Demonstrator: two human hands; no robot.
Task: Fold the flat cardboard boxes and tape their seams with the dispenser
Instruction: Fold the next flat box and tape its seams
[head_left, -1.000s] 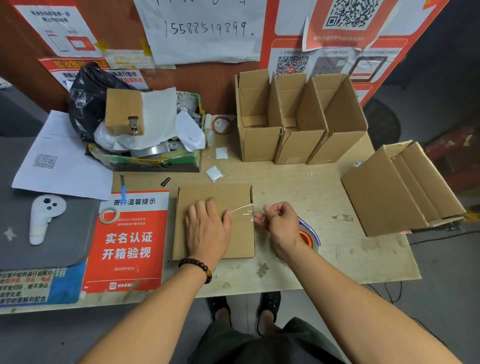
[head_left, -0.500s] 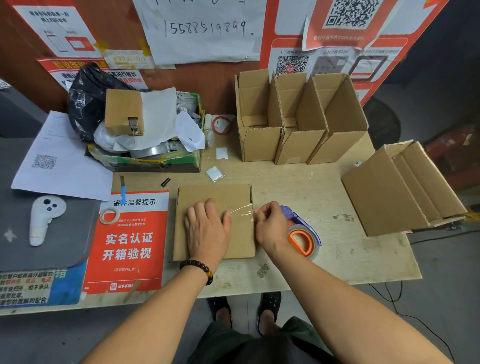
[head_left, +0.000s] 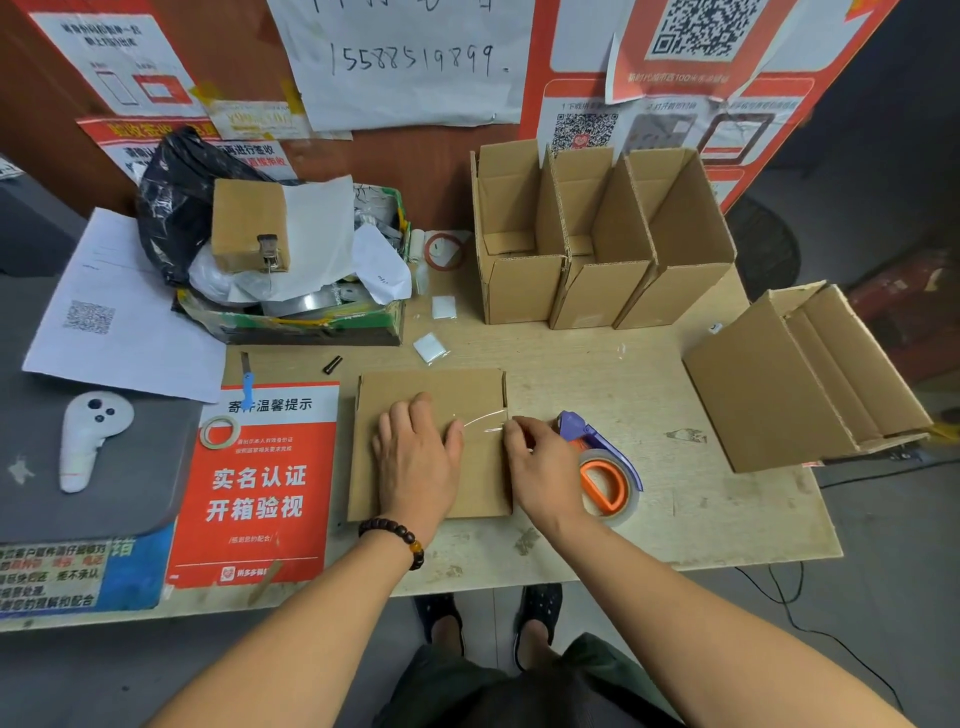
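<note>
The left hand (head_left: 418, 457) lies flat on the cardboard box (head_left: 431, 444), its fingers (head_left: 402, 421) straight and slightly spread, pressing the box down against the tabletop (head_left: 701, 525). A beaded bracelet (head_left: 395, 535) circles that wrist. The right hand (head_left: 543, 467) sits at the box's right edge with its fingers (head_left: 514, 428) curled together, pinching the end of a strip of clear tape (head_left: 483, 420) that runs across the top of the box between the two hands, along its middle seam. The box lies flat-sided near the front middle of the tabletop, just right of a red notice sheet (head_left: 257, 483).

Just beside the right hand, touching or nearly touching its back, the tape dispenser (head_left: 602, 473) rests on the tabletop: a purple handle, an orange core and a roll of clear tape. No hand holds it.

Farther back, three folded boxes (head_left: 597, 244) stand open-topped in a row against the wall, pressed side by side. Another folded box (head_left: 795, 379) lies tilted at the right end of the tabletop, its open flaps facing right. To the left rear, a green tray (head_left: 311, 325) is heaped with paper, a black bag and a small carton. A small tape roll (head_left: 221, 431) lies on the red notice sheet, and a white controller (head_left: 88, 441) rests on a grey pad at the far left.
</note>
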